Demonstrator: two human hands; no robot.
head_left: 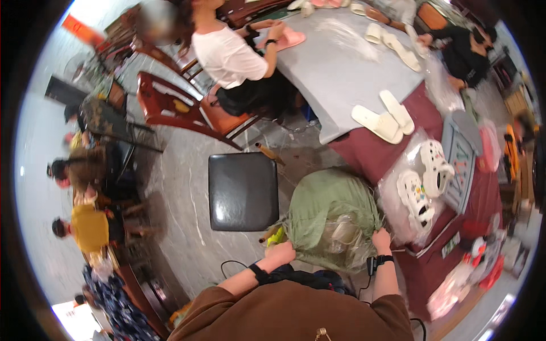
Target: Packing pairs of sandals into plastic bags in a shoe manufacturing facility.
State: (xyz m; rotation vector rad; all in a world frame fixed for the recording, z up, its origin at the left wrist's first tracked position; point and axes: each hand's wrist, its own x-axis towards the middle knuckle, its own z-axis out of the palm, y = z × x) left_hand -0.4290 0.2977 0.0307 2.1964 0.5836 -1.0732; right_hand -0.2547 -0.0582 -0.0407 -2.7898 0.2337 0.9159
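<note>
Green mesh sack (330, 213), gripped at both sides by the wearer's hands, on the floor beside the tabletop (341, 68).

Left hand (282, 250): closed on the sack's lower left edge, fingers bunched into the netting, near a bright yellow item (275, 235). Right hand (381, 238): fingers curled and pinching the sack's right edge; dark wrist strap on each forearm. Sack: bulging, loosely woven, pale contents showing through at the lower middle; it sits between the black square stool (243, 191) and the dark red cloth hanging off the tabletop. On the tabletop: one pair of white slippers (383, 118) at the near corner, white clogs with coloured charms (425, 182) in clear plastic wrap just right of the sack. Beyond: a seated person in a white top (227, 54) at the far side, pressing on a pink slipper (287, 38).
</note>
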